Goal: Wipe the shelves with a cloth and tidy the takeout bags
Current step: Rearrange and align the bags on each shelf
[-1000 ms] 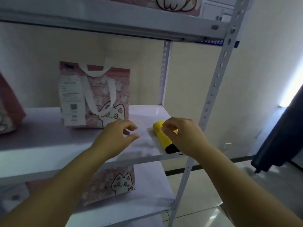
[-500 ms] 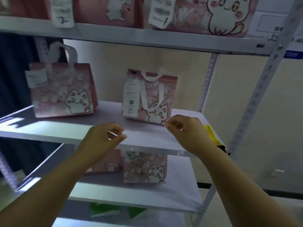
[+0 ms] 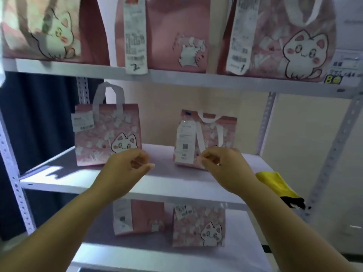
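Shelf (image 3: 167, 185) white, metal-framed, against beige wall (image 3: 206, 101); dark curtain (image 3: 39, 118) left.

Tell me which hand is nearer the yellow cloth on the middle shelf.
Right. The right hand hovers just left of the yellow cloth, not touching it; the left hand is farther left, by the left takeout bag.
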`<state>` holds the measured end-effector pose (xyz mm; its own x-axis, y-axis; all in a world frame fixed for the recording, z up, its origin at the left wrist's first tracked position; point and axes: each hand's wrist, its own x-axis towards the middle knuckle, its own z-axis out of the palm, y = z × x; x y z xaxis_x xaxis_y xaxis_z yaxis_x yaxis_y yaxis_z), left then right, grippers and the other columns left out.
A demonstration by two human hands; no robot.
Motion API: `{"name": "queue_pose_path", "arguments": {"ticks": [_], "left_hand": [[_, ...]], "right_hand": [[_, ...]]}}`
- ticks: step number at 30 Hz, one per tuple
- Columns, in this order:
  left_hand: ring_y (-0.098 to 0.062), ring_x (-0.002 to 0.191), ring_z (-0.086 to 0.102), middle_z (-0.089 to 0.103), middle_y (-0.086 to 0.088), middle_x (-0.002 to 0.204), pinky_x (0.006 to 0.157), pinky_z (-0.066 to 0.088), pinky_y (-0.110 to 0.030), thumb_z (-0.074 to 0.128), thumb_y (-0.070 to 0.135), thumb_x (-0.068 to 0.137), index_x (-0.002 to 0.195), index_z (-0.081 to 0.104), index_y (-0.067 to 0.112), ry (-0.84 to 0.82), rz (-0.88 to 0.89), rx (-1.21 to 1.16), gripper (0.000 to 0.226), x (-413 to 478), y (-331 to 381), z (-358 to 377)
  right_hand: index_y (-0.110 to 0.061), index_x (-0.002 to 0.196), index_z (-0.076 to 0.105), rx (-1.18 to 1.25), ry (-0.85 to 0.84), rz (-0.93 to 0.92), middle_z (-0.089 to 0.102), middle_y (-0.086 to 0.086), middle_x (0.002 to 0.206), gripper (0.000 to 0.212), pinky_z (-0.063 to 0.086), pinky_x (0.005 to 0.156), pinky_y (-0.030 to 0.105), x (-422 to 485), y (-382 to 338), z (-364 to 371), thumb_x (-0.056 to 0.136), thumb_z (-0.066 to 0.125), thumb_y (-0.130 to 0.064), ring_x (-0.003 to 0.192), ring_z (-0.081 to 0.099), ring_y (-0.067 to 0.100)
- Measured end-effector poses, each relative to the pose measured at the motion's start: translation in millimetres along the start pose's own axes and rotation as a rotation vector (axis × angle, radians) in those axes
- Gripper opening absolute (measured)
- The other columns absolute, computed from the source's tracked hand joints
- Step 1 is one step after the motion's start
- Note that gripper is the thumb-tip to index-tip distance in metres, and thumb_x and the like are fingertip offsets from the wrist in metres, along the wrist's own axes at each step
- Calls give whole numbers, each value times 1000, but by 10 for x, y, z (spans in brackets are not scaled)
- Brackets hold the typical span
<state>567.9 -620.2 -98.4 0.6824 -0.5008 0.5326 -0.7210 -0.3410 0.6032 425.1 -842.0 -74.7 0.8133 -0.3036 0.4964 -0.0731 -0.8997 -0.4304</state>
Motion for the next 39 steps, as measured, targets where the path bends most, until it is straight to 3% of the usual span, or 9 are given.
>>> {"name": "queue_pose_path", "arguments": {"ticks": [4,8,12,19,24,29,35,39], "left_hand": [[5,73,60,66,16,83,56,43,-7,70,32,80,84,64,34,28,66,11,7,168,-90,-448],[2,74,62,66,17,83,67,51,-20,69,35,79,89,65,31,68,146,61,12,281,-133,-867],[5,74,61,64,20,81,65,51,-14,67,38,78,89,62,33,97,220,65,13,358,-139,-1182],[9,77,60,65,18,79,61,47,-8,68,36,78,89,63,33,187,287,69,12,440,-117,-1612],[6,75,61,64,19,81,61,48,-9,68,37,78,91,63,32,271,265,112,14,450,-157,-1881],[6,73,61,64,20,78,58,45,-8,68,36,78,88,63,32,362,196,166,12,434,-296,-2161],[8,70,60,65,15,75,58,42,-13,69,37,78,83,63,34,445,109,176,8,489,-601,-2475],[6,69,60,65,15,76,58,43,-16,69,38,78,80,61,38,459,84,192,8,641,-835,-2722]], "right_hand": [[-29,93,67,-8,87,-28,66,-18,80,14,52,68,25,204,-344,47,90,55,-34,74,60,0],[-31,91,67,-9,167,-87,63,-22,75,20,52,69,20,381,-700,53,87,51,-43,72,59,-5],[-30,90,69,22,243,-121,66,-20,76,27,54,69,25,543,-979,15,83,51,-48,72,61,-3],[-30,86,69,26,296,-224,65,-20,73,17,50,65,20,821,-1399,-97,86,57,-41,69,61,-4],[-31,81,66,58,294,-335,64,-20,72,11,41,57,4,1044,-1724,-105,87,59,-36,66,60,-6],[-25,84,69,131,270,-398,69,-13,78,13,50,65,17,1304,-1987,-9,86,60,-34,70,63,0],[-22,86,68,139,335,-438,62,-17,72,12,46,59,18,1594,-2365,234,86,61,-33,67,59,1],[-16,98,64,149,393,-392,62,-9,80,20,48,64,22,1907,-2642,392,86,62,-32,75,60,9]]}}
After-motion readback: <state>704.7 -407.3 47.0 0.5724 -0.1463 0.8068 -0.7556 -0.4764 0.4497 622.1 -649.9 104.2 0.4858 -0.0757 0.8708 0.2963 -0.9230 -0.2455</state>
